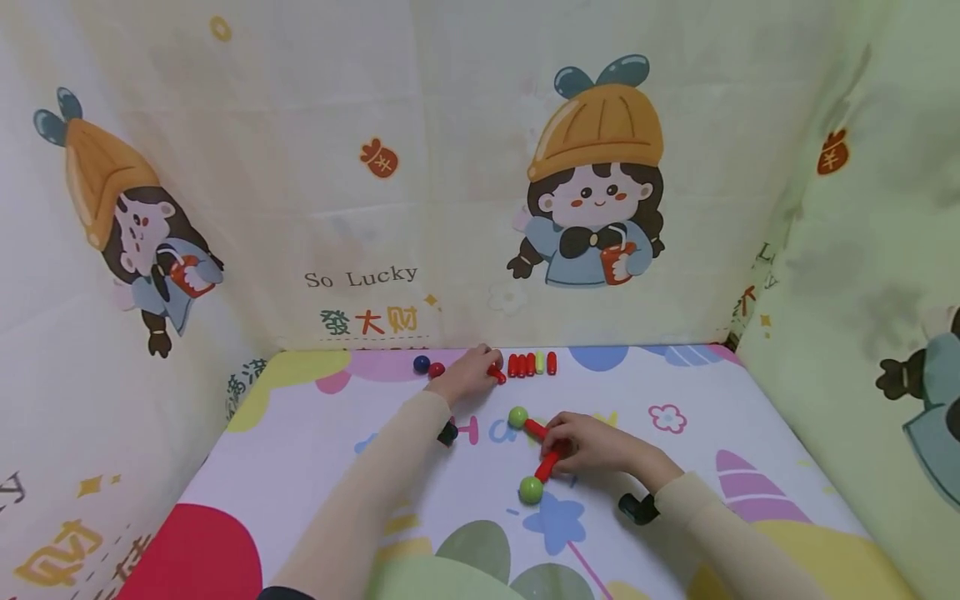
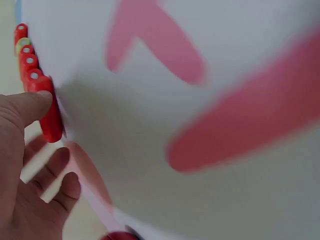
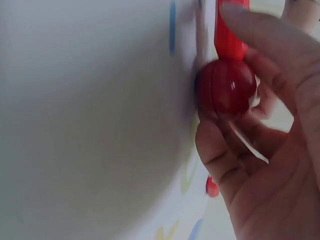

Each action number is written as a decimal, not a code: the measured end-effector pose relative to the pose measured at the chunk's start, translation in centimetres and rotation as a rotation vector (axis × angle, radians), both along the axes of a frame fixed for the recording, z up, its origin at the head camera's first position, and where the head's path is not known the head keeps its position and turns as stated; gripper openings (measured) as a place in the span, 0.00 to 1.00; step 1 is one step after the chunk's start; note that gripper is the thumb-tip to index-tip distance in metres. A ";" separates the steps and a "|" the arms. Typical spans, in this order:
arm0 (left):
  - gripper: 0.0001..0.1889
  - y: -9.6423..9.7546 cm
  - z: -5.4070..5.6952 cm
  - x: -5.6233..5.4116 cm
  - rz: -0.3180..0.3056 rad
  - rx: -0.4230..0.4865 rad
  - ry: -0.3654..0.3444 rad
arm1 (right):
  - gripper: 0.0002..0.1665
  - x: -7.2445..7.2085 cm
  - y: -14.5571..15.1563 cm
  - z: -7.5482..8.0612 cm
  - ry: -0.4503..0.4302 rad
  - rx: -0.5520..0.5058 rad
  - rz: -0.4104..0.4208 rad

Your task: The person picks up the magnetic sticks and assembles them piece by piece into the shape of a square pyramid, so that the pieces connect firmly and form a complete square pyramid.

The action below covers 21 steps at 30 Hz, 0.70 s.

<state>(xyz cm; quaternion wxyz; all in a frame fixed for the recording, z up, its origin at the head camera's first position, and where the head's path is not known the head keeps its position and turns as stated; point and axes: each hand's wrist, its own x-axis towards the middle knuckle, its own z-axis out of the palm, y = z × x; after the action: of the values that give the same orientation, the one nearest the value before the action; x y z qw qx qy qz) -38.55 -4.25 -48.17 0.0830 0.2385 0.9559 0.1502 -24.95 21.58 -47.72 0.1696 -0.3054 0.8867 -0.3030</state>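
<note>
My left hand [image 1: 463, 377] is at the far edge of the table, its thumb and fingers pinching a red magnetic stick [image 2: 51, 117] at the end of a row. More red sticks [image 1: 521, 365] and a yellow-green stick [image 1: 539, 362] lie in that row, with pale round spots on their ends. Nearer the middle, my right hand [image 1: 592, 442] holds a bent piece of two red sticks joined at a dark red ball [image 3: 227, 90]. In the head view the fingers hide most of that ball. Green balls [image 1: 518, 417] cap the piece's two outer ends.
A dark blue ball [image 1: 422, 364] and another red ball [image 1: 437, 370] lie left of my left hand. The table has a printed white cloth [image 1: 315, 475]. Printed fabric walls [image 1: 465, 208] enclose the back and both sides.
</note>
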 end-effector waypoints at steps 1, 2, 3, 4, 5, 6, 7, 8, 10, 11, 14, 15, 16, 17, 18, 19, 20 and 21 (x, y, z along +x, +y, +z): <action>0.13 -0.3 -0.1 0.0 -0.007 -0.007 0.008 | 0.10 0.1 -0.1 0.0 0.007 -0.005 -0.007; 0.12 -0.6 -0.3 -0.1 -0.015 -0.017 0.015 | 0.10 0.2 -0.3 -0.1 0.014 -0.008 -0.015; 0.11 -0.9 -0.4 -0.1 -0.022 -0.023 0.021 | 0.10 0.3 -0.4 -0.1 0.019 -0.012 -0.023; 0.10 -1.2 -0.6 -0.1 -0.028 -0.027 0.023 | 0.10 0.4 -0.6 -0.1 0.024 -0.015 -0.034; 0.10 -1.4 -0.7 0.0 -0.029 -0.025 0.020 | 0.10 0.5 -0.7 -0.1 0.032 -0.014 -0.047; 0.10 -1.7 -0.8 0.0 -0.030 -0.020 0.015 | 0.10 0.6 -0.9 -0.1 0.044 -0.009 -0.061; 0.11 -2.0 -0.8 0.1 -0.031 -0.014 0.008 | 0.10 0.7 -1.0 -0.2 0.051 -0.005 -0.075; 0.11 -2.3 -0.8 0.2 -0.028 -0.007 -0.003 | 0.10 0.8 -1.2 -0.2 0.058 0.001 -0.090; 0.11 -2.8 -0.7 0.6 -0.014 0.012 -0.031 | 0.10 1.1 -1.5 -0.3 0.083 0.016 -0.121; 0.12 -3.0 -0.7 0.7 -0.007 0.019 -0.044 | 0.10 1.3 -1.6 -0.4 0.095 0.022 -0.135; 0.13 -3.7 -0.4 1.5 0.001 0.051 -0.081 | 0.11 1.8 -2.2 -0.4 0.118 0.025 -0.177; 0.13 -3.9 -0.3 1.7 0.000 0.061 -0.090 | 0.11 2.0 -2.4 -0.4 0.125 0.025 -0.189; 0.14 -4.1 -0.3 2.0 -0.003 0.069 -0.095 | 0.11 2.2 -2.6 -0.4 0.130 0.022 -0.198; 0.14 -4.3 -0.2 2.3 -0.011 0.080 -0.101 | 0.11 2.4 -2.9 -0.4 0.136 0.020 -0.206; 0.14 -4.5 -0.2 2.6 -0.015 0.094 -0.112 | 0.11 2.5 -3.1 -0.4 0.141 0.021 -0.216; 0.13 -4.6 -0.3 2.9 -0.020 0.107 -0.123 | 0.10 2.7 -3.3 -0.4 0.144 0.022 -0.225; 0.13 -4.8 -0.3 3.2 -0.024 0.116 -0.131 | 0.10 2.9 -3.5 -0.3 0.151 0.024 -0.232; 0.12 -4.9 -0.3 3.6 -0.029 0.130 -0.139 | 0.10 3.1 -3.7 -0.3 0.165 0.024 -0.235</action>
<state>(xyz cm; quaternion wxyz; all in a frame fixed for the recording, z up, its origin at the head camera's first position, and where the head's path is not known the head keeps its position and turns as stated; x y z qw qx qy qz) -34.94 -9.11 -48.49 0.1358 0.2461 0.9325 0.2270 -21.87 17.92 -48.02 0.0632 -0.2211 0.9308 -0.2841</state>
